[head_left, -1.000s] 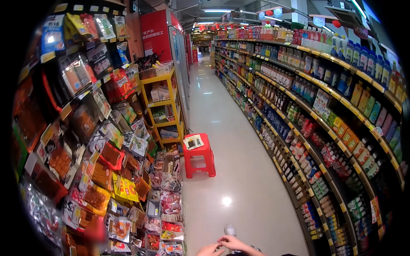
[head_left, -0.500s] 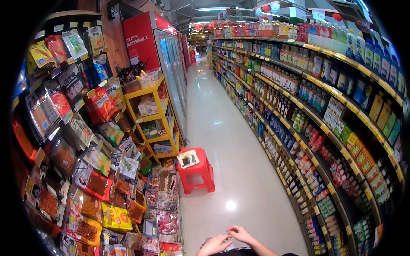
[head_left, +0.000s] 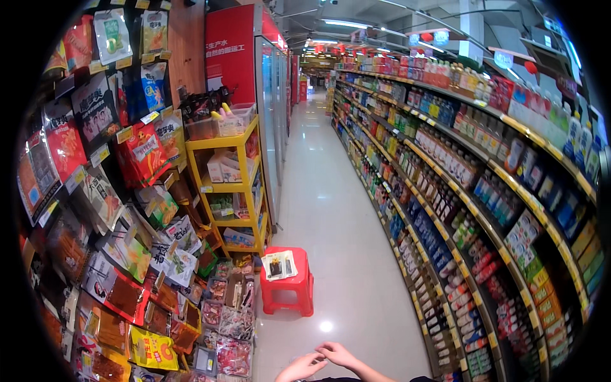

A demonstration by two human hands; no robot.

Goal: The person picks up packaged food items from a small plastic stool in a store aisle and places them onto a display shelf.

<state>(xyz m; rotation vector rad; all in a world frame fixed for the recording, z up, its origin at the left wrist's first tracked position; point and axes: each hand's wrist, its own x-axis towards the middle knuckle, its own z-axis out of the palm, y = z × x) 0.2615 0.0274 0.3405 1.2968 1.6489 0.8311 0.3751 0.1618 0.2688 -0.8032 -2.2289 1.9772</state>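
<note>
My left hand (head_left: 302,367) and my right hand (head_left: 337,354) are at the bottom edge, held low in front of me. Their fingertips come close together, the right hand's a little higher. The fingers of both are loosely curved and apart from the palms, and no object shows in either. Ahead of them, on the pale tiled floor, stands a red plastic stool (head_left: 287,294). A flat cream-coloured packet (head_left: 280,265) with dark patches lies on its seat.
Bagged snacks hang on the left wall rack (head_left: 121,242), with bins of small packets (head_left: 235,321) beneath. A yellow shelf stand (head_left: 219,189) and glass-door fridges (head_left: 270,114) stand beyond. Long shelves of bottles (head_left: 445,210) line the right. The aisle floor (head_left: 344,223) runs between.
My view has shifted, so the stool looks a little lower and closer and the left rack larger. My hands stay together at the bottom, holding nothing visible.
</note>
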